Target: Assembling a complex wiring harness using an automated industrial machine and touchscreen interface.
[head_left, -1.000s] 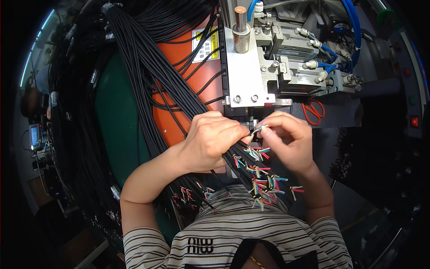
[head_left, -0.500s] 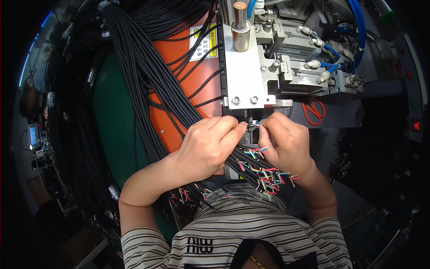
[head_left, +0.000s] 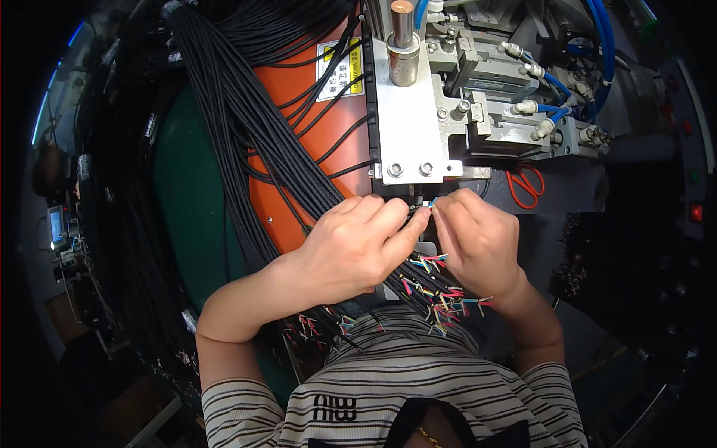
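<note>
At the front end of a metal fixture point(head_left: 409, 127), both my hands meet over a small wire end. My left hand point(head_left: 357, 243) is closed, its thumb and forefinger pinching a black cable whose body is mostly hidden under the hand. Fingertips of my right hand point(head_left: 480, 237) are pressed together on the thin coloured wires point(head_left: 432, 203) at that cable's end; a bit of blue and white shows. Below and between the hands lies a bundle of black cables point(head_left: 295, 160), its ends fanned into stripped red, blue, yellow and white wires point(head_left: 447, 299).
Metal cylinders with blue air hoses point(head_left: 553, 112) stand right of the fixture. Red-handled scissors point(head_left: 526, 187) lie on the grey surface at the right. An orange panel point(head_left: 284, 224) with a warning label point(head_left: 340, 69) is left of the fixture, beside a green surface point(head_left: 187, 194).
My left hand has shifted slightly right, its thumb now touching near the right fingertips. The right hand has barely moved, and the cable ends below have shifted a little.
</note>
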